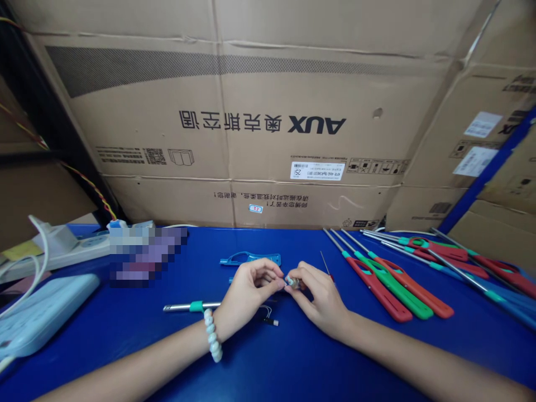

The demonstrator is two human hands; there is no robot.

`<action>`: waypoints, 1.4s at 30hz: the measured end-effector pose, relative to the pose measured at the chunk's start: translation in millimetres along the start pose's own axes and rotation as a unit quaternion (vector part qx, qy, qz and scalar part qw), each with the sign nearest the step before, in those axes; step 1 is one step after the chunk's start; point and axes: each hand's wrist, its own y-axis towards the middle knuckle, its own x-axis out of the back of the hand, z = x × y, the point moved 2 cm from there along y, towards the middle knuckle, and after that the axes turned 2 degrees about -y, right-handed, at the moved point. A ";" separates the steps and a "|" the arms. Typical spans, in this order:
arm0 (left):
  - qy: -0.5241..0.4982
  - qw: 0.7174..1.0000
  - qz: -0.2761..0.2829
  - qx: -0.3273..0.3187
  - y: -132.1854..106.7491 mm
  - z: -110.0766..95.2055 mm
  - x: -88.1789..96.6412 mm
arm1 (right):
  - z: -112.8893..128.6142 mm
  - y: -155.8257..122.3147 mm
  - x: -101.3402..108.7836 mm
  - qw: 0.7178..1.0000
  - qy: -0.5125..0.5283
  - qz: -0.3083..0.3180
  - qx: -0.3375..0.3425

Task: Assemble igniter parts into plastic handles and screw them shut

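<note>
Both sets of fingertips pinch one tiny part (292,282) over the blue table (293,357), left hand (247,296) and right hand (320,301) closed tight on it. I should keep it low and steady. Metal tube (190,306) lies under my left wrist; finished lighters (389,285) wait at right.

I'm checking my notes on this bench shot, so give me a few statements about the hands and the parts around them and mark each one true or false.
1. Both hands, left hand and right hand, pinch one small part between their fingertips. True.
2. The table is red. False: it is blue.
3. Finished lighters lie to the right of the hands. True.
4. The bead bracelet sits on the right wrist. False: it is on the left wrist.
5. A blue handle shell lies beyond the hands. True.
</note>
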 end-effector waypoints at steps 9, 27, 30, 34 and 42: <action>0.105 0.994 0.033 -0.019 -4.7 -8.1 -4.6 | 2.2 -0.4 3.5 1.000 -0.002 -0.011 0.015; 0.153 0.986 0.048 -0.043 -7.2 -15.0 -4.9 | 1.9 2.3 6.9 0.999 0.013 0.017 -0.023; 0.158 0.985 0.047 -0.047 -8.2 -13.9 -4.9 | -0.5 1.2 3.4 0.999 0.019 0.024 -0.031; 0.170 0.983 0.032 -0.060 -8.7 -13.2 -4.4 | -1.0 1.5 3.9 0.998 0.012 0.041 -0.036; 0.222 0.971 0.034 -0.087 -8.5 -12.1 -4.5 | -2.2 1.4 2.7 0.997 0.016 0.067 -0.043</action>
